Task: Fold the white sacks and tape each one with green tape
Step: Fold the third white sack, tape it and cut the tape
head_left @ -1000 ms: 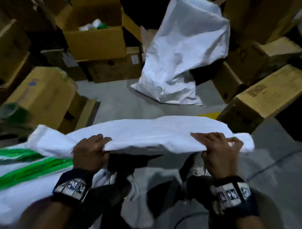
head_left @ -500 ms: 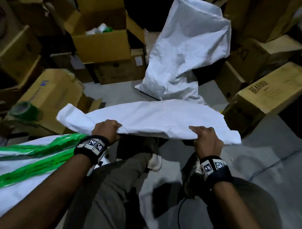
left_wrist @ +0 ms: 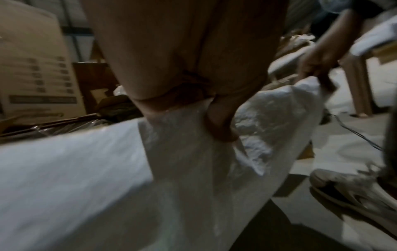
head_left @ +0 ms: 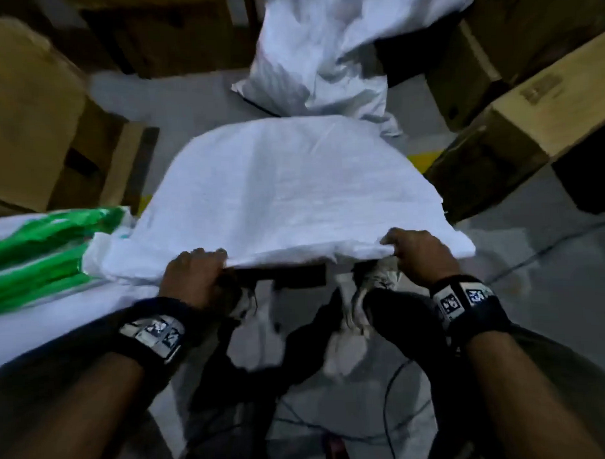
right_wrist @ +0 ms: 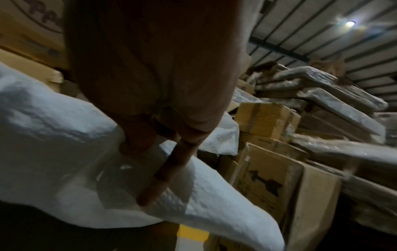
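I hold a folded white sack out flat in front of me, above the floor. My left hand grips its near edge on the left, fingers curled over the fabric. On the right, the same edge is pinched by my right hand, thumb on top and fingers under the sack. To my left lies a white sack wrapped with bands of green tape. A loose, crumpled white sack leans among the boxes ahead.
Cardboard boxes crowd the left and the right, and more are stacked behind. The grey floor carries thin cables near my shoes. A yellow floor line shows past the sack.
The sack has been spread from a narrow strip into a wide flat panel reaching away from me. Both hands stayed on its near edge. My view tilted further down.
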The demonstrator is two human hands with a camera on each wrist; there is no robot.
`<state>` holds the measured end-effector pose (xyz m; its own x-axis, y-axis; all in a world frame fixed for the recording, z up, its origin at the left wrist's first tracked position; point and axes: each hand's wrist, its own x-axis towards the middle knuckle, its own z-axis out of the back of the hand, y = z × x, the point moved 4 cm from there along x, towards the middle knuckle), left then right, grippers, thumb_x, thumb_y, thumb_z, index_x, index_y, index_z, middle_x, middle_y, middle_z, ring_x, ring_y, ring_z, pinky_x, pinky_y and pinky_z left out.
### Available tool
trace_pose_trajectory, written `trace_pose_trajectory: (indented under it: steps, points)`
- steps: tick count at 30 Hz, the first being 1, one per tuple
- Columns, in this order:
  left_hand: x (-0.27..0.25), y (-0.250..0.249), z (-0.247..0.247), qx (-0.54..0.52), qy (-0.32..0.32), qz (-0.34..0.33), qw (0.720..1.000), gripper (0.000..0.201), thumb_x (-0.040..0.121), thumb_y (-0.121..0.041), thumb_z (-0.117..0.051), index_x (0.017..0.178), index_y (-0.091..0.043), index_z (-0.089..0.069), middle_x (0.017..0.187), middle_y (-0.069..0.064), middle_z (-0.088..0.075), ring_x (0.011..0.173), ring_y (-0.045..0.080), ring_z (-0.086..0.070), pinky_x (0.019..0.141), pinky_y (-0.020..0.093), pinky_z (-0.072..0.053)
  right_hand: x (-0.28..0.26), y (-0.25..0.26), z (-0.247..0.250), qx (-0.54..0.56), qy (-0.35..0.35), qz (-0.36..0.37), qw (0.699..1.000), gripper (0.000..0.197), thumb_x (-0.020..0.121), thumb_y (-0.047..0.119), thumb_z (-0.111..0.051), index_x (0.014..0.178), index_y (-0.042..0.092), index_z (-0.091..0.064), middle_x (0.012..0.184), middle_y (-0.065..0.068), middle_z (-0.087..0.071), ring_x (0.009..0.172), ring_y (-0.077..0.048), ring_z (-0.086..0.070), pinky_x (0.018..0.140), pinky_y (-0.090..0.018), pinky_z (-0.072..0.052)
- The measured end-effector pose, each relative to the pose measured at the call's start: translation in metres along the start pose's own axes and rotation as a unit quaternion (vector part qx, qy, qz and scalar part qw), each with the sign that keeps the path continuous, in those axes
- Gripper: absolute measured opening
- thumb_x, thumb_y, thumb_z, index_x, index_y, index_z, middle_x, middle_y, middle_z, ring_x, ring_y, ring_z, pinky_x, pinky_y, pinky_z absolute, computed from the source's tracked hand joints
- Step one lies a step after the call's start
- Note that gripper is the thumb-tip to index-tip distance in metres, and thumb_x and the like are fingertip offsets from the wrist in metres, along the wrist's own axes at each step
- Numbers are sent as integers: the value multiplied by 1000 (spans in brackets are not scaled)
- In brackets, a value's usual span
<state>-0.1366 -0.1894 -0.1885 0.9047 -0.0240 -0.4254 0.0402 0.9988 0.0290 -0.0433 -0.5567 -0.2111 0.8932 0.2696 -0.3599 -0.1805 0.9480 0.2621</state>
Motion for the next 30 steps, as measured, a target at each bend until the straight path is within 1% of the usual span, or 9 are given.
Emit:
trace_pose_trajectory:
  steps: [3, 8, 12, 18, 22, 24, 26, 29, 30]
  points:
    - [19, 7, 13, -36, -13, -23, 999, 36, 81, -26, -73, 112, -19, -56, 93, 15, -69, 91, 40, -65, 67, 37, -42, 2, -19, 5, 22, 28, 17, 999, 39, 74, 6, -56, 108, 25, -60, 97, -13, -70, 94, -38, -64, 69, -41, -50]
    - [55, 22, 29, -114, -44, -65, 990, 25, 100, -33, -48, 112, -16, -33, 77, 2, -54, 80, 40, -62, 67, 41, -43, 30, -38, 36, 69, -17, 108, 992, 32, 76, 25, -36, 99, 12, -55, 80, -11, -57, 79, -33, -52, 64, -40, -36]
    - [72, 19, 26, -181, 19, -57, 982, 35, 102, -57, -21, 98, -24, -33, 70, 1, -53, 72, 32, -54, 74, 45, -43, 61, -46, 50, 69, 1, 36, 997, 24, 89, 33, -38, 99, 14, -48, 83, -14, -66, 83, -32, -55, 71, -43, -41]
    - [95, 25, -4, -147, 108, 3, 983, 47, 99, -66, -22, 92, -25, -45, 89, 0, -61, 85, 25, -57, 77, 39, -41, 89, -40, 24, 28, 114, -73, 990, 32, 92, 17, -55, 119, 12, -40, 94, -20, -60, 97, -41, -61, 85, -51, -48]
    - [100, 28, -3, -60, 62, 19, 996, 47, 103, -60, -23, 72, -31, -45, 97, 0, -63, 97, 29, -59, 78, 38, -36, 84, -47, 19, -22, -82, -143, 986, 53, 84, 50, -61, 123, 15, -51, 136, -15, -43, 129, -36, -34, 92, -54, -44]
    - [101, 25, 0, -56, 47, 23, 997, 47, 104, -58, -22, 72, -32, -47, 105, 1, -65, 100, 30, -59, 81, 39, -39, 66, -49, 22, 91, -229, -287, 926, 73, 84, 51, -68, 140, 16, -37, 154, -17, -23, 141, -38, -17, 99, -59, -38]
    - [102, 24, 5, -55, 50, 26, 997, 47, 104, -58, -22, 75, -32, -50, 110, 1, -65, 103, 30, -59, 84, 40, -41, 52, -51, 1, 323, -209, -446, 808, 100, 80, 58, -72, 153, 15, -19, 163, -18, -9, 149, -42, -9, 114, -59, -28]
    - [102, 28, 5, -59, 72, 32, 995, 53, 103, -60, -21, 84, -27, -58, 107, -3, -64, 101, 25, -57, 83, 38, -39, 48, -19, -32, 701, -28, -415, 579, 89, 73, 79, -66, 139, 22, -52, 137, -11, -58, 120, -35, -56, 99, -54, -49]
    - [101, 29, 4, -64, 76, 29, 995, 54, 102, -60, -21, 84, -26, -59, 104, -4, -64, 99, 24, -57, 83, 38, -39, 48, -9, -31, 755, -4, -382, 533, 76, 75, 75, -66, 127, 20, -62, 122, -11, -67, 110, -30, -63, 96, -52, -52]
